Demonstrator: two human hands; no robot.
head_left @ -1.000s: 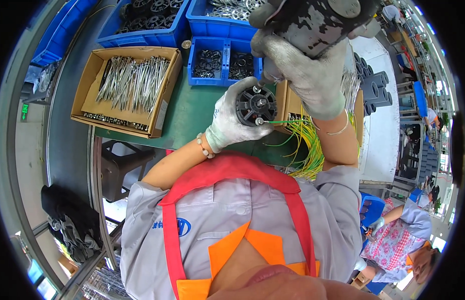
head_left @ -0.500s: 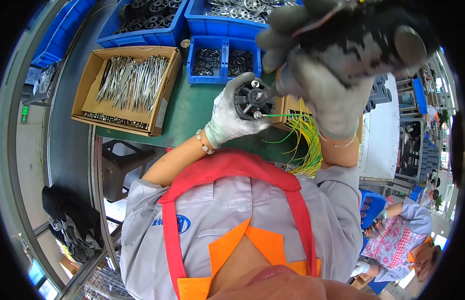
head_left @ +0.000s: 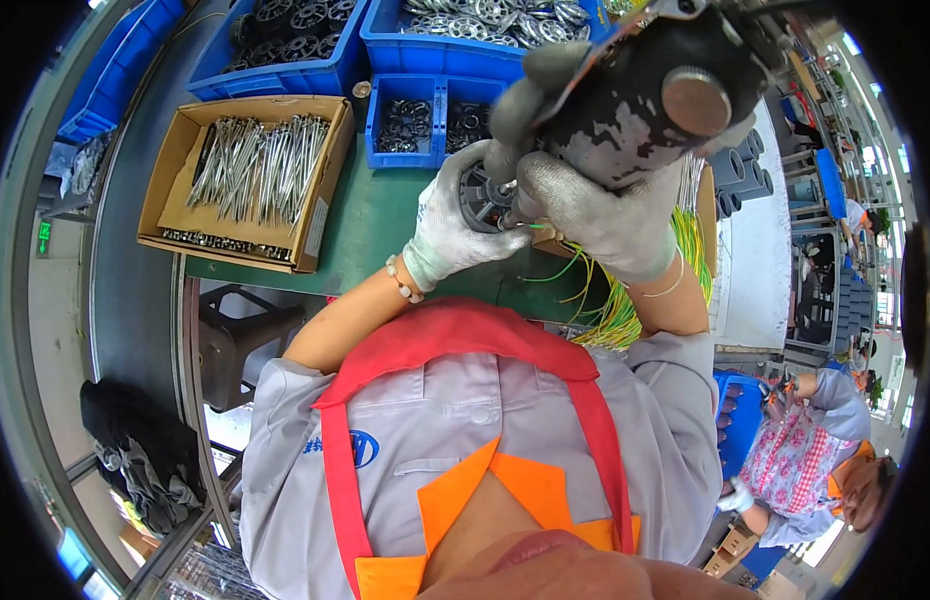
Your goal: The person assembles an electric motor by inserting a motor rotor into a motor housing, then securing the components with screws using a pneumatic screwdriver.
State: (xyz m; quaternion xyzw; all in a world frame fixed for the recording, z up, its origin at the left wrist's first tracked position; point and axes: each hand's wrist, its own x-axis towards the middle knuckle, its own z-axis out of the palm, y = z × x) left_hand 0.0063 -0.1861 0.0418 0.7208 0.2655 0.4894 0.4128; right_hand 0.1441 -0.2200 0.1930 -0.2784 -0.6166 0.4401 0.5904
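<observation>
A round black slotted plastic part point(head_left: 475, 198) is gripped in my left hand point(head_left: 443, 228), gloved in white and grey, with thumb and fingers about its rim. In my gloved right hand point(head_left: 610, 215) is a scuffed black power screwdriver point(head_left: 610, 130), its nose down against the right side of the part. The tool and right-hand fingers hide that side and the exact contact point. A green wire point(head_left: 541, 226) runs right from the part's lower edge. Under my right wrist lies a bundle of yellow-green wires point(head_left: 693, 260).
An open cardboard box point(head_left: 163, 205) of long metal bolts sits at left on the green bench point(head_left: 370, 230). Beyond are a divided blue bin point(head_left: 405, 160) of small black clips and larger blue bins point(head_left: 440, 60). Grey tubes point(head_left: 750, 185) lie right; a co-worker point(head_left: 800, 455) is at lower right.
My right hand and the power screwdriver have shifted left and nearer to me. The nose has gone from the middle of the round part toward its lower right edge, by the wire.
</observation>
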